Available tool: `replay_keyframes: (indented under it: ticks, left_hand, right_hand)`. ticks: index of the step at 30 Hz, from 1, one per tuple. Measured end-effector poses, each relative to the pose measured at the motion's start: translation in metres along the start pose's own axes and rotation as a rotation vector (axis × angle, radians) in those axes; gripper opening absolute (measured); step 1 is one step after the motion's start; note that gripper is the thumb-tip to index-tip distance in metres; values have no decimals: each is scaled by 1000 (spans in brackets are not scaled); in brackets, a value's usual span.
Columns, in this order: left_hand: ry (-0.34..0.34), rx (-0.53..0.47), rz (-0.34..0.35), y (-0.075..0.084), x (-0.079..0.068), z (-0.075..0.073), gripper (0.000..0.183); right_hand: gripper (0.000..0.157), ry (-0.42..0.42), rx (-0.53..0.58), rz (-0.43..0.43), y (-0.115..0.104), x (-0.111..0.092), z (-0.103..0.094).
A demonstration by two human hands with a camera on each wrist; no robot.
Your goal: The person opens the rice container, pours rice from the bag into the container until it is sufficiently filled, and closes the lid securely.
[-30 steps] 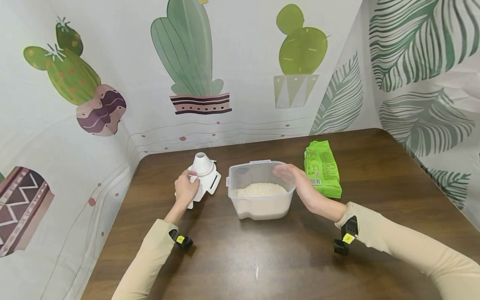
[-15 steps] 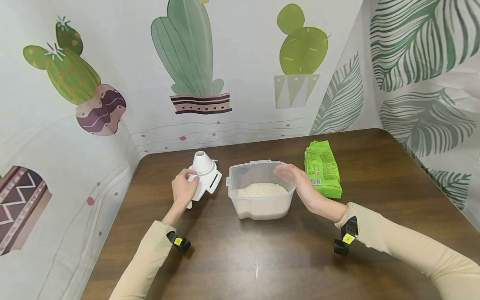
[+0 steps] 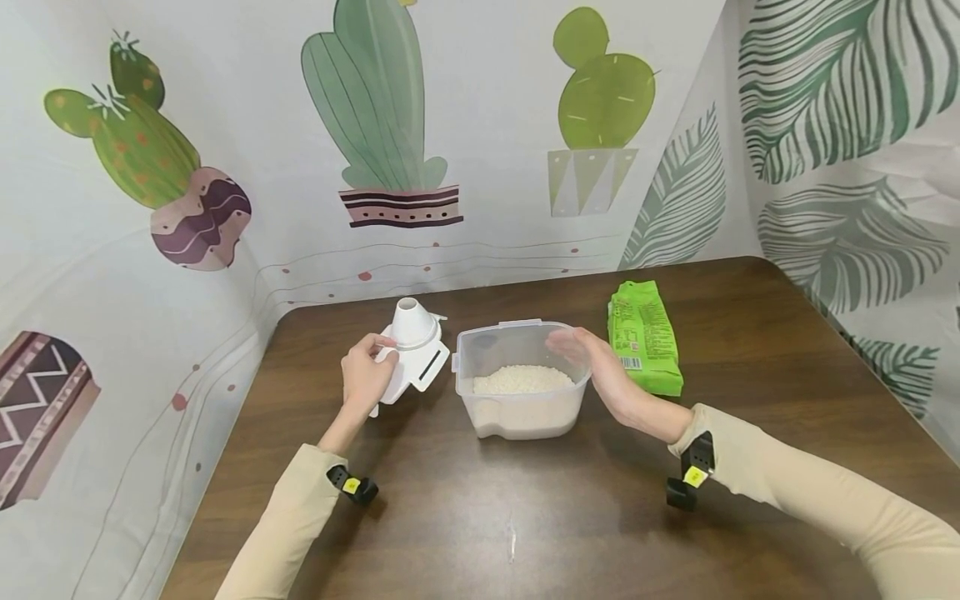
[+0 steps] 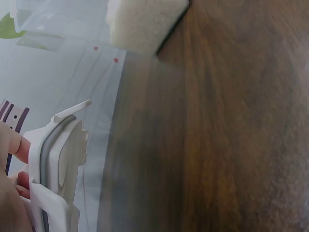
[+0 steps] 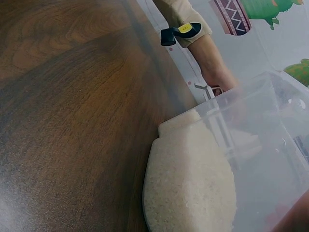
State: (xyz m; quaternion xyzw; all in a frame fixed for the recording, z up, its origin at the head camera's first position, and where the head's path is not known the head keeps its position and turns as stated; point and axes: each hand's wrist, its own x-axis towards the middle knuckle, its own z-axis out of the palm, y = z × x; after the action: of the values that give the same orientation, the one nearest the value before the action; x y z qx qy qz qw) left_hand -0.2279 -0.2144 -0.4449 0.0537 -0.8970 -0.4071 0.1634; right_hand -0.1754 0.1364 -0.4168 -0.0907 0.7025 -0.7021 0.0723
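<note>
In the head view, my left hand (image 3: pixel 367 371) pinches a white lid (image 3: pixel 412 365) with a cone-shaped spout between thumb and fingers. The left wrist view shows this lid (image 4: pixel 63 164) edge-on, with a grey seal round its rim and clips on its sides. Right of it stands a clear plastic container (image 3: pixel 525 408), uncovered and partly filled with white rice (image 3: pixel 523 380). My right hand (image 3: pixel 611 379) lies along the container's right wall, fingers extended. Rice (image 5: pixel 188 179) also shows through the wall in the right wrist view, and most of the right hand is out of that frame.
A green printed bag (image 3: pixel 647 337) lies on the brown wooden table (image 3: pixel 465 517), behind and right of the container. Behind the table hangs a white cloth (image 3: pixel 495 150) with cactus and leaf prints.
The left hand has drifted slightly left, while the lid's spout has shifted a little right and up, turning in the grip. The right hand and the container have stayed in place.
</note>
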Motion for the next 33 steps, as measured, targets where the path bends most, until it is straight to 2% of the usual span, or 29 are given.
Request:
replay_keyframes:
  ticks: [10,18,33]
  left_hand:
    - [-13,-33,43,12,-3,-4,18]
    - [-16,-70,47,24,-4,-13,19]
    - [-7,-92,63,35,-3,-27,17]
  right_hand:
    - [54,8,18,-19,1,1,1]
    - [53,10,18,-20,0,0,1]
    - [54,4,37,-27,2,1,0]
